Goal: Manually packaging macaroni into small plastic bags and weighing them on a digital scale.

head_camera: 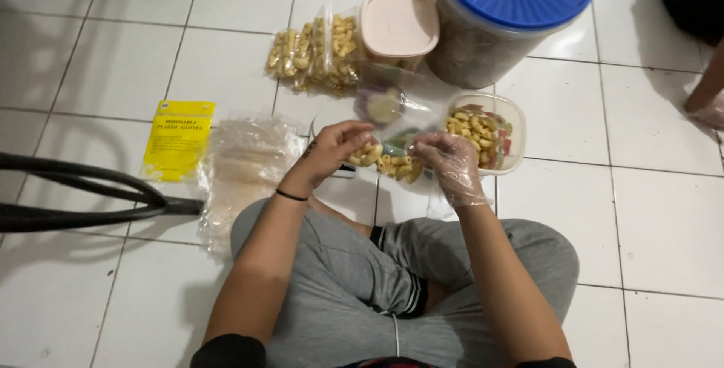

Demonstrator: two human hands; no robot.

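Observation:
I sit cross-legged on a white tiled floor. My left hand [332,149], bare with a black wrist band, pinches one end of a small clear plastic bag [388,163] filled with yellow macaroni-shaped snacks. My right hand [452,161], in a thin clear plastic glove, grips the other end of the same bag. The bag hangs between both hands, just above my knees. Right behind my right hand stands an open clear tub [489,133] holding more mixed-coloured macaroni snacks.
Filled snack bags [317,53] lie at the back. Beside them stand a pink-lidded box [398,27] and a big blue-lidded jar [507,13]. A stack of empty clear bags [245,164] and a yellow glove packet [178,139] lie left. Black tubing [83,194] crosses the far left.

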